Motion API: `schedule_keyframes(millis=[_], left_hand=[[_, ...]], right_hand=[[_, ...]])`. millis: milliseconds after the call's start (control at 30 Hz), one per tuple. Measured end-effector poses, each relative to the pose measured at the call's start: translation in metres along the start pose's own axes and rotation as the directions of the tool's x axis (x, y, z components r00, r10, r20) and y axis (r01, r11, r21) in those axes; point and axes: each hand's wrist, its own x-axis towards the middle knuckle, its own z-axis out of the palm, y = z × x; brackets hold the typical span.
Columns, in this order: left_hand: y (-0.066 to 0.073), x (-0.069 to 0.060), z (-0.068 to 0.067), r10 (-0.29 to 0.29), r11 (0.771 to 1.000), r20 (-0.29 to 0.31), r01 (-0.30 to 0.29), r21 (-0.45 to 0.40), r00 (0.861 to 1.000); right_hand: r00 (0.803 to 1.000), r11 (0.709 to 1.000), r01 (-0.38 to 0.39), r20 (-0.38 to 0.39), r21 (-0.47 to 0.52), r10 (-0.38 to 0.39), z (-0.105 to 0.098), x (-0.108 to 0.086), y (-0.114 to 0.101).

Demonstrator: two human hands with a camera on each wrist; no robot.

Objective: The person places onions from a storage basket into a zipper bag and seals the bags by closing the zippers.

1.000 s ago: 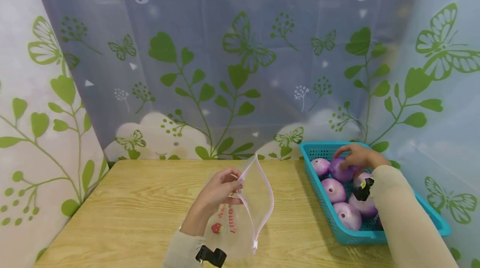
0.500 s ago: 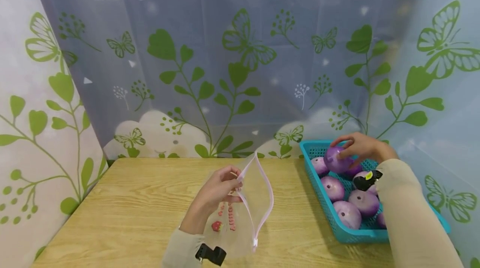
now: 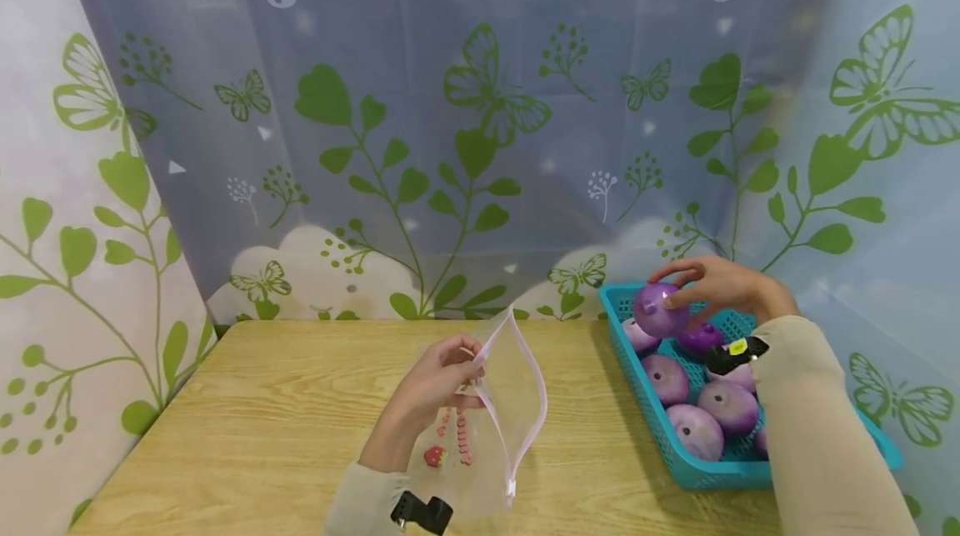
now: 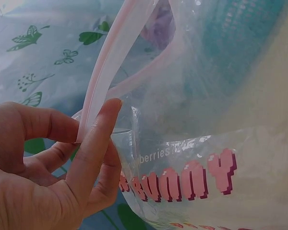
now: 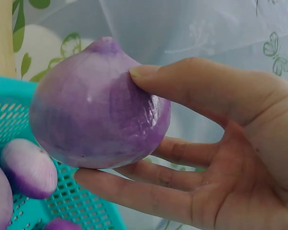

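My left hand (image 3: 438, 382) pinches the rim of a clear zip bag (image 3: 517, 403) with a pink edge and white slider; its mouth gapes toward the right. In the left wrist view the bag's rim (image 4: 98, 86) lies between thumb and fingers, above pink pixel-style lettering. My right hand (image 3: 720, 284) grips a purple onion (image 3: 660, 309) above the far left part of the turquoise basket (image 3: 678, 469). In the right wrist view, the thumb presses one side of the onion (image 5: 101, 105) and the fingers support it from below.
Several more purple onions (image 3: 697, 430) lie in the basket on the right of the wooden table (image 3: 285, 403). Behind the table hangs a blue cloth (image 3: 585, 144) printed with leaves and butterflies. The person wears a black wrist strap (image 3: 422, 511) on the left arm.
My right hand has lifted the onion up from among the others and moved it slightly left. The left hand keeps holding the bag in the same place.
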Motion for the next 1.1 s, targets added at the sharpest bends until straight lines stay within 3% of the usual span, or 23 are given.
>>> schedule_keyframes(millis=[400, 733, 1100], left_hand=[[0.0, 0.0, 0.001, -0.003, 1.0, -0.015, 0.003, -0.003, 1.0], [-0.001, 0.001, 0.002, -0.001, 1.0, -0.021, 0.001, -0.008, 1.0], [-0.002, 0.001, 0.002, -0.004, 1.0, -0.029, 0.004, -0.008, 1.0]], right_hand=[[0.996, 0.996, 0.085, 0.021, 0.037, -0.086, 0.016, 0.004, -0.024], [0.988, 0.987, 0.155, -0.001, -0.04, -0.155, 0.03, 0.004, -0.048], [0.966, 0.967, 0.254, 0.039, -0.005, -0.254, 0.055, 0.01, -0.065]])
